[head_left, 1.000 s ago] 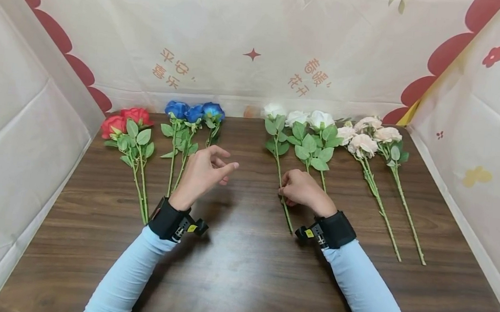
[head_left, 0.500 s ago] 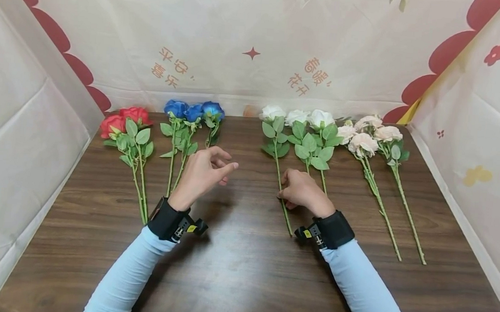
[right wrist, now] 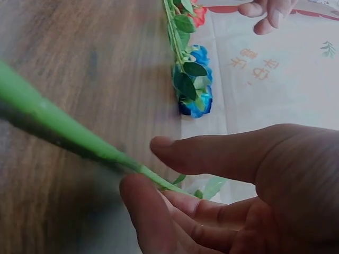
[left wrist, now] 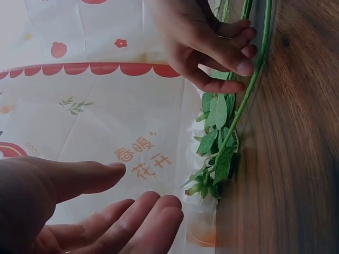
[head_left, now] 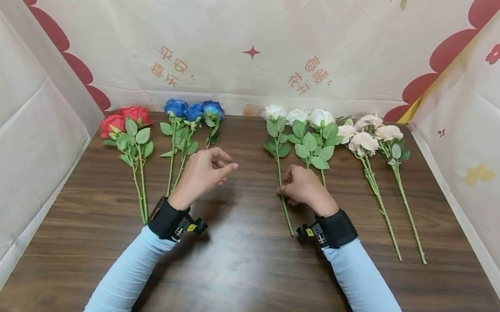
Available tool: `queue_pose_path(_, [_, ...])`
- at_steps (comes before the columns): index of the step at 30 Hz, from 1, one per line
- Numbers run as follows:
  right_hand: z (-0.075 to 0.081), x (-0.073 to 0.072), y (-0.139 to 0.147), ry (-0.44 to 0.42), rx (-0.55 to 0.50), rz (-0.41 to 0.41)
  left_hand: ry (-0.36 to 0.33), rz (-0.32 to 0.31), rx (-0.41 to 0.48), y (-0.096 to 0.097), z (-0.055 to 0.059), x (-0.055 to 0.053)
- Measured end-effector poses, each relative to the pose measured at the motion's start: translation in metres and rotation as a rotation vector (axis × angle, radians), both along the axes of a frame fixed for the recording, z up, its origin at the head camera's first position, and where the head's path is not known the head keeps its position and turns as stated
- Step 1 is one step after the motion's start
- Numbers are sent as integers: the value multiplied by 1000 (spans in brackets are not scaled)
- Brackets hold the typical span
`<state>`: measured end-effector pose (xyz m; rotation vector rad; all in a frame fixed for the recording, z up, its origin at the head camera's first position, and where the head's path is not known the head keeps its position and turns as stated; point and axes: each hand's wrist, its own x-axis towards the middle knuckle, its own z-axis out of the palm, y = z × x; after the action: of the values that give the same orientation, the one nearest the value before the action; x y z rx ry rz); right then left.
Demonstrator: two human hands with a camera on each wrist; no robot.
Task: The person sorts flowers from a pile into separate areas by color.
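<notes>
My right hand (head_left: 306,189) is at the stem of the leftmost white rose (head_left: 274,112), which lies on the table. In the right wrist view, the thumb stands apart from the fingers, and the green stem (right wrist: 69,127) runs beside the fingertips; whether they touch it is hard to tell. Two more white roses (head_left: 321,118) lie just right of it, their stems partly behind that hand. My left hand (head_left: 202,174) hovers with loosely bent fingers and holds nothing. Beneath and behind it lie three blue roses (head_left: 176,107), their lower stems hidden by the hand and wrist.
Red roses (head_left: 113,125) lie at the far left of the brown wooden table (head_left: 231,282). Several pale pink flowers (head_left: 363,143) on long stems lie to the right. A printed cloth (head_left: 252,19) stands behind the table and along both sides.
The leftmost white rose has shifted slightly left, then back right, with my right hand beside its stem. That hand has moved up a little. My left hand stays in place.
</notes>
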<state>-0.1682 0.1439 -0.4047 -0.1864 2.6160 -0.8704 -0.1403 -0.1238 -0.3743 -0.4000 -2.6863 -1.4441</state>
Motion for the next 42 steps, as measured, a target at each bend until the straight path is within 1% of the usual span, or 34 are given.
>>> queue_pose_path(2, [2, 0, 0, 9, 2, -6, 22, 7, -49, -1, 0, -1])
queue_pose_path(6, [8, 3, -3, 28, 13, 0, 93, 39, -180, -6, -1, -5])
queue_pose_path(9, [11, 6, -7, 52, 30, 38, 129, 80, -272, -11, -4, -10])
queue_pose_path(13, [16, 11, -14, 90, 53, 101, 141, 163, -400, -23, -9, -16])
queue_pose_path(15, [18, 14, -17, 105, 60, 123, 146, 201, -450, -30, -10, -17])
queue_pose_path(19, [22, 18, -22, 116, 61, 142, 129, 238, -507, -42, -11, -21])
queue_pose_path(21, [23, 20, -24, 114, 57, 149, 105, 245, -525, -47, -13, -23])
queue_pose_path(28, [26, 25, -27, 113, 61, 171, 11, 254, -605, -57, -27, -29])
queue_pose_path(32, [28, 27, -28, 116, 55, 176, -46, 263, -630, -62, -34, -32])
queue_pose_path(36, [30, 29, -30, 120, 49, 181, -93, 257, -638, -64, -38, -34])
queue_pose_path(39, [31, 30, -31, 133, 44, 194, -106, 240, -635, -64, -40, -36])
queue_pose_path(42, [31, 32, -32, 149, 43, 207, -93, 228, -637, -64, -41, -37])
